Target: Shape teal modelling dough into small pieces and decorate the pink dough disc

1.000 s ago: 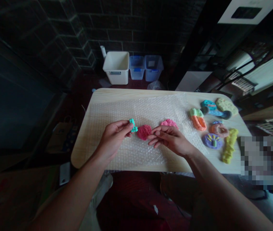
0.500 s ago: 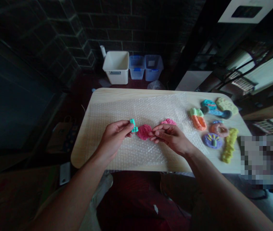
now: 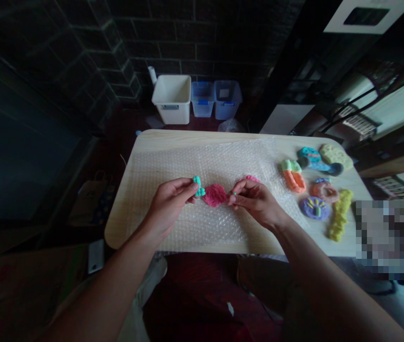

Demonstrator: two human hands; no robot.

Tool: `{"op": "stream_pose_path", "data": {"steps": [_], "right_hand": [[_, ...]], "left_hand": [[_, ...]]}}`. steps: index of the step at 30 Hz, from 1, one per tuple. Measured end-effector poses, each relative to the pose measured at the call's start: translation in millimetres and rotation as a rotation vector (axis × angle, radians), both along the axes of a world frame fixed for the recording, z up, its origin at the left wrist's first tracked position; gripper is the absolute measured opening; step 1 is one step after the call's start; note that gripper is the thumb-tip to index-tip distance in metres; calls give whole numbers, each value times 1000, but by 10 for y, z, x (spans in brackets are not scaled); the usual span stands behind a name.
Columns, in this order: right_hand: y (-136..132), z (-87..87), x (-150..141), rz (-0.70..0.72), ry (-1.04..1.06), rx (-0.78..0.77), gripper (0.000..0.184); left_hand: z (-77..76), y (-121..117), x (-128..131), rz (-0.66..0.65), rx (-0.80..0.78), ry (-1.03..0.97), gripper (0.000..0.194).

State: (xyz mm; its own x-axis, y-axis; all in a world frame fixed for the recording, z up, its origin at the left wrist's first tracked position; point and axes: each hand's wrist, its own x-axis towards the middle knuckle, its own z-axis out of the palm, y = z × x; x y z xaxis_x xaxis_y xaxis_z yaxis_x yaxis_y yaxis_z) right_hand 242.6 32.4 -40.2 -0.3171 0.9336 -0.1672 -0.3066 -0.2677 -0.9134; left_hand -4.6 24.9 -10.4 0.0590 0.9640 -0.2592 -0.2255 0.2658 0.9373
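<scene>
Between thumb and fingers, my left hand (image 3: pixel 173 197) pinches a knobbly turquoise clay piece (image 3: pixel 198 186) made of small rounded lumps. My right hand (image 3: pixel 249 197) is closed in a pinch on a tiny green clay bit (image 3: pixel 234 194), mostly covered by the fingertips. Between the two hands lies a flattened dark-pink clay piece (image 3: pixel 214 195) with a rough surface. Behind my right hand a lighter pink clay piece (image 3: pixel 252 178) shows only in part. Bubble wrap (image 3: pixel 173 166) lies under the pink pieces and both hands.
On the table's (image 3: pixel 119 223) right side sit an orange-and-green clay piece (image 3: pixel 293 176), a blue dumbbell shape (image 3: pixel 321 166), a purple disc (image 3: pixel 314 208) and a yellow strip (image 3: pixel 340 216). A white bin (image 3: pixel 173 114) and two clear boxes (image 3: pixel 202 107) stand beyond the table.
My right hand has shifted slightly right, its fingers curling into a tighter pinch, and a tiny green bit now shows there. My left hand stays almost still with the turquoise piece.
</scene>
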Motion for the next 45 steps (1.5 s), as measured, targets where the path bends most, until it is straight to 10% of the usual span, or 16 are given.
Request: {"op": "stream_pose_path", "data": {"steps": [45], "right_hand": [[-74,97,-8,127,93,-83,27]], "left_hand": [[21,-6,7,-10,-23,0,31]]}}
